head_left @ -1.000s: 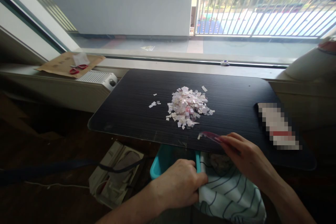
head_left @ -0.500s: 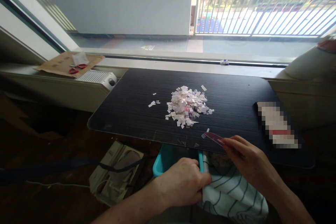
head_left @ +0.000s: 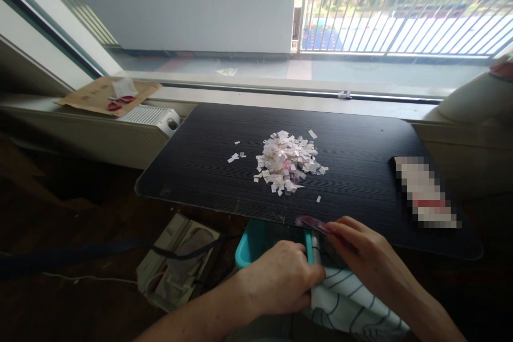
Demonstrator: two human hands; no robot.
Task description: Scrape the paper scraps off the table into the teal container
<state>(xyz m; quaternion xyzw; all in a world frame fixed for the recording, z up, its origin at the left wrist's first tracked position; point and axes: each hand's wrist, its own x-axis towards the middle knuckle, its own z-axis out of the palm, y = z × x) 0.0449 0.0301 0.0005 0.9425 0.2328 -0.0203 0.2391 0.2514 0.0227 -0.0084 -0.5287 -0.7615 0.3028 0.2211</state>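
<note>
My left hand (head_left: 286, 278) is closed on the right rim of a turquoise bin (head_left: 245, 248), held under the near edge of the dark tabletop (head_left: 196, 171). My right hand (head_left: 363, 248) pinches a flat, pinkish, see-through blade-shaped piece (head_left: 315, 223). Its tip lies at the table edge by the bin's mouth, touching a small clear scrap. A heap of small white and pinkish cut paper or film scraps (head_left: 285, 157) sits mid-table, with a single scrap (head_left: 318, 199) apart near the blade. Inside the bin it is too dark to make out anything.
A pixelated oblong object (head_left: 427, 192) lies at the table's right. Red-handled scissors (head_left: 120, 102) rest on a brown envelope (head_left: 88, 97) on the left sill. Below stands an open pale box (head_left: 180, 262) with a dark strap. Striped light cloth (head_left: 352, 299) hangs over my lap.
My right hand has moved left and nearer with the blade, and a loose scrap has shifted with it to the table edge. My left hand stays on the bin.
</note>
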